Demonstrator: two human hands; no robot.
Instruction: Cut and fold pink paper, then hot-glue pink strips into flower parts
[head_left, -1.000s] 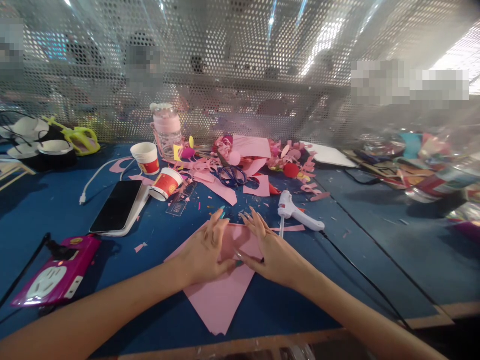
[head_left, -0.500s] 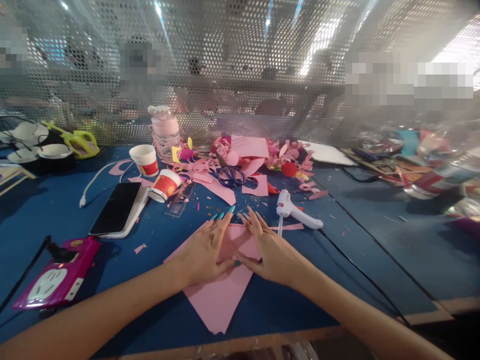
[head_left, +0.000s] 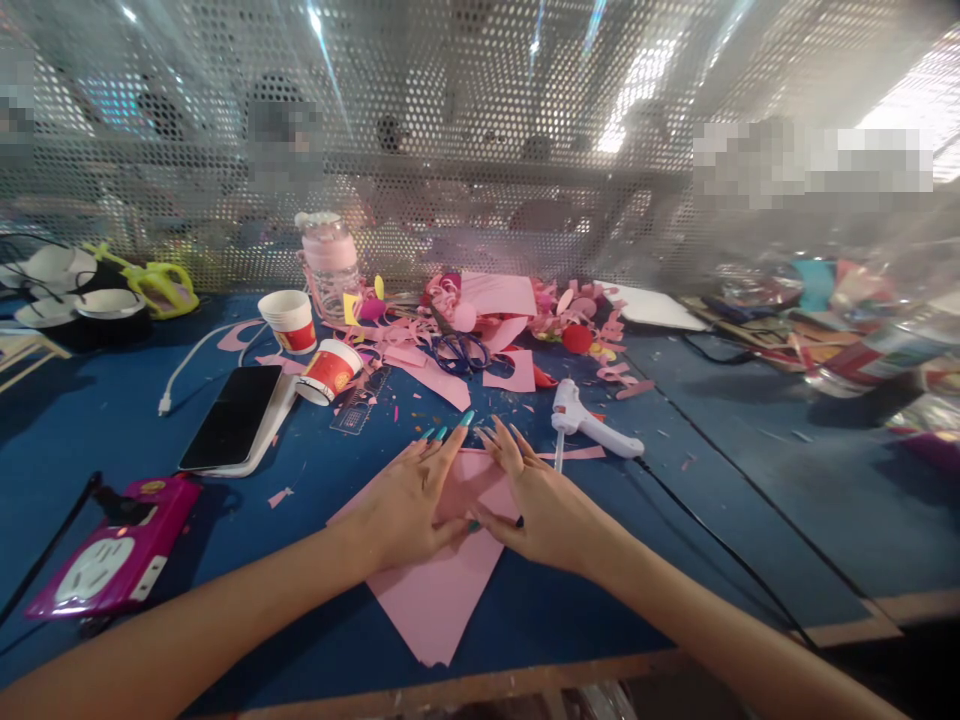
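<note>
Palms flat, fingers spread, my left hand (head_left: 405,505) and right hand (head_left: 547,512) press one pink sheet (head_left: 442,598), gripping nothing; beyond lie two paper cups (head_left: 289,320) (head_left: 330,368) and one glue gun (head_left: 592,425).

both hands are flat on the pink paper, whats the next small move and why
Probably slide the left hand outward along the fold to press the crease, while the right hand pins the pink paper. Both hands lie open and flat on the sheet, thumbs meeting near its middle, and the far part looks folded over between the fingers.
</note>
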